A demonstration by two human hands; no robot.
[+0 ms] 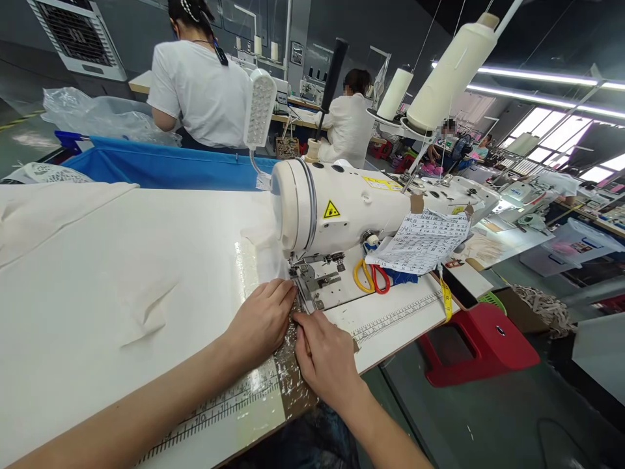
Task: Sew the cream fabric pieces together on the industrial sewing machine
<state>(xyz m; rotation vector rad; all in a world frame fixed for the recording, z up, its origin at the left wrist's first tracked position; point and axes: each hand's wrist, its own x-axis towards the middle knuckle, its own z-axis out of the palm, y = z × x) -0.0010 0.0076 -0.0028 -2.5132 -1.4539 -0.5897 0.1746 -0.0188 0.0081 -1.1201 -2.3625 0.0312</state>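
My left hand [266, 316] is at the front of a white sewing machine [342, 205], its fingers bent together beside the presser foot [303, 286]. Close to its right is my right hand [325, 355], with thumb and forefinger drawn together. Whatever the fingers of both hands grip is hidden or too small to make out. A sheer white piece of fabric [271, 257] lies just behind and left of the needle area. Beneath the hands, worn brown tape [295, 384] covers part of the table.
Yellow-and-red-handled scissors [374, 277] lie by the machine, under a handwritten sheet [422, 238]. White cloth [53, 208] and a small scrap [151, 312] are on the left tabletop. A red stool [488, 345] stands at right. Two people in white tops sit beyond a blue cloth bin [176, 163].
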